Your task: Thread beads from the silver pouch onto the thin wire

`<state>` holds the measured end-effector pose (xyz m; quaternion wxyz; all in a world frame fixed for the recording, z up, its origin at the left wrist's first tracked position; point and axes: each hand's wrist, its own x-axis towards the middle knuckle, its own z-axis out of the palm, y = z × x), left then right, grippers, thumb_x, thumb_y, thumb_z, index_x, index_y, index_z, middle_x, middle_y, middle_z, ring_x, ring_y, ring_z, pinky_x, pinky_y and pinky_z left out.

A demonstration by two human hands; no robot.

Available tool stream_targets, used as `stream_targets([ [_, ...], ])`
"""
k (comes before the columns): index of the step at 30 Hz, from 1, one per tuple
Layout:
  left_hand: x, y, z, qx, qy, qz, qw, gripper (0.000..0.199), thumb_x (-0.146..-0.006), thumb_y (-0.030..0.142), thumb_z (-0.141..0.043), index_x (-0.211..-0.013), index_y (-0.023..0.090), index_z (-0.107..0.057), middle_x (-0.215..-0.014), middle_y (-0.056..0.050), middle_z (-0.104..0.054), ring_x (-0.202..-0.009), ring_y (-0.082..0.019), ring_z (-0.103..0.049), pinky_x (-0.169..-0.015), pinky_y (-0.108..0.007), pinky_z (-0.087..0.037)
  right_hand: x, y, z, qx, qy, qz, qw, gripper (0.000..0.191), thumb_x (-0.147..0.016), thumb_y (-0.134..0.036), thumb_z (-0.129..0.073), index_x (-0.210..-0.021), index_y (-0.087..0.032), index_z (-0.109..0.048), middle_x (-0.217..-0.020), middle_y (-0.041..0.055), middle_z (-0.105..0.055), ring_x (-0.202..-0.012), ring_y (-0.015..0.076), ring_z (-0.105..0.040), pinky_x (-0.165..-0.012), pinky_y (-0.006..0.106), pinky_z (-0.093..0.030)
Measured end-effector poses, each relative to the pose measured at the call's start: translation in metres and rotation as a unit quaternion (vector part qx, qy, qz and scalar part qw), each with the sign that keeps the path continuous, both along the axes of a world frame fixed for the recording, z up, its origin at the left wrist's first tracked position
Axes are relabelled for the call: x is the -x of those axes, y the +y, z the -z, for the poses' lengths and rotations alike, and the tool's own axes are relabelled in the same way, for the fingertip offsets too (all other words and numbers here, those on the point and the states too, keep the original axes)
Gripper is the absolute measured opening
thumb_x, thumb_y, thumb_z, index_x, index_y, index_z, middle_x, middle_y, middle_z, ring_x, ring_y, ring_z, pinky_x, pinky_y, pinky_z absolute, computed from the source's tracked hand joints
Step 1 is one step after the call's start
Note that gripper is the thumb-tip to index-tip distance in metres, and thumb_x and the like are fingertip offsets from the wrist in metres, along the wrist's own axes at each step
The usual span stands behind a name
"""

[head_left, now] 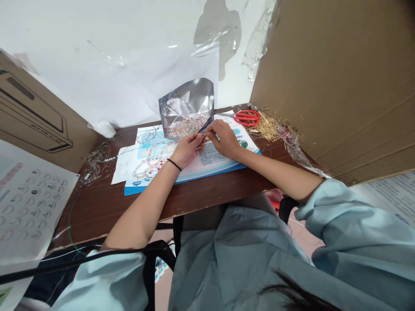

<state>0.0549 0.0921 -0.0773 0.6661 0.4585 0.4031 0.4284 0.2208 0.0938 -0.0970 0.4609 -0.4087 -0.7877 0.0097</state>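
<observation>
Pale blue shirt sleeves [106, 280] fill the bottom of my feed, and a black strap [81, 259] runs across the lower left, just in front of the dark wood-grain table [110, 211]. Both forearms reach out over the table's edge. The left hand [187, 150], with a black hair tie [174, 164] around its wrist, and the right hand [223, 139] come together at the centre of the table. Their fingertips [201, 138] are pinched closed, nearly touching one another, on a tiny pale item [206, 137]; at this resolution, I cannot tell whether it is a bead or a pin. Beneath the hands lies a blue-edged printed board [191, 179], with a loose white sheet [125, 166] tucked beside it on the left. Further left, a tangle of thin wire with white beads [95, 163] lies on the wood. Just beyond the hands, a silver foil pouch [186, 103] stands open, full of mixed pink and white beads. To its right are red-handled scissors [247, 117], a heap of thin gold pins [267, 128] and crumpled clear plastic film [293, 142]. A printed sheet with rows of circles [29, 203] hangs at the left, cardboard panels [333, 86] close in the right side, and white plastic sheeting [97, 56] forms the back.
</observation>
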Motion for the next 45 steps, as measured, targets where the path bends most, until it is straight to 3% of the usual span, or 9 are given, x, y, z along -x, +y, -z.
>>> stream_targets([
  [14,0.001,0.002,0.002,-0.005,0.001,0.004,1.000,0.019,-0.081,0.030,-0.078,-0.082,0.015,-0.065,-0.075,0.000,-0.063,-0.065,-0.006,-0.053,-0.069,-0.021,-0.048,0.000,-0.001,-0.001,0.021,0.001,0.012,1.000,0.015,-0.099,-0.022,-0.043,-0.087,-0.024,-0.052,-0.092,0.0053,-0.060,-0.091,0.0210,-0.051,-0.085,0.038,-0.039],
  [27,-0.002,-0.002,-0.003,0.012,-0.014,-0.002,1.000,0.016,-0.084,0.020,-0.073,-0.075,0.014,-0.062,-0.068,0.002,-0.060,-0.062,-0.004,-0.053,-0.063,-0.018,-0.045,0.000,0.002,0.003,0.002,-0.009,-0.006,1.000,0.019,-0.100,-0.027,-0.048,-0.088,-0.021,-0.062,-0.090,0.0061,-0.063,-0.092,0.0226,-0.052,-0.085,0.039,-0.037],
  [32,-0.002,-0.002,0.000,-0.002,0.002,-0.012,1.000,0.021,-0.085,0.023,-0.073,-0.071,0.013,-0.061,-0.066,0.001,-0.058,-0.059,-0.004,-0.050,-0.060,-0.018,-0.042,-0.002,0.004,0.003,0.014,0.008,-0.046,0.999,0.012,-0.096,-0.028,-0.057,-0.089,-0.021,-0.065,-0.090,0.0051,-0.064,-0.088,0.0212,-0.053,-0.085,0.038,-0.040],
  [37,-0.001,0.000,0.001,-0.062,0.074,-0.035,0.995,0.030,-0.087,0.030,-0.072,-0.065,0.013,-0.060,-0.060,0.001,-0.055,-0.051,-0.004,-0.042,-0.052,-0.019,-0.034,-0.003,0.002,0.000,0.054,0.028,-0.094,0.994,0.009,-0.093,-0.025,-0.058,-0.089,-0.020,-0.064,-0.088,0.0040,-0.063,-0.078,0.0173,-0.054,-0.076,0.033,-0.043],
  [42,0.006,0.005,-0.010,-0.065,0.039,-0.116,0.990,0.030,-0.091,0.031,-0.067,-0.067,0.015,-0.057,-0.063,0.002,-0.056,-0.054,-0.004,-0.046,-0.054,-0.018,-0.038,-0.008,0.005,-0.006,0.082,0.028,-0.043,0.995,0.008,-0.089,-0.019,-0.057,-0.083,-0.022,-0.062,-0.085,0.0023,-0.062,-0.078,0.0170,-0.052,-0.078,0.033,-0.042],
  [45,0.015,0.009,-0.018,-0.051,-0.043,-0.135,0.989,0.028,-0.091,0.035,-0.066,-0.072,0.017,-0.056,-0.075,-0.001,-0.063,-0.074,-0.008,-0.062,-0.072,-0.021,-0.050,-0.016,0.012,-0.006,0.109,0.030,0.008,0.994,0.010,-0.085,-0.014,-0.056,-0.081,-0.022,-0.061,-0.085,0.0024,-0.064,-0.078,0.0177,-0.052,-0.078,0.034,-0.042],
])
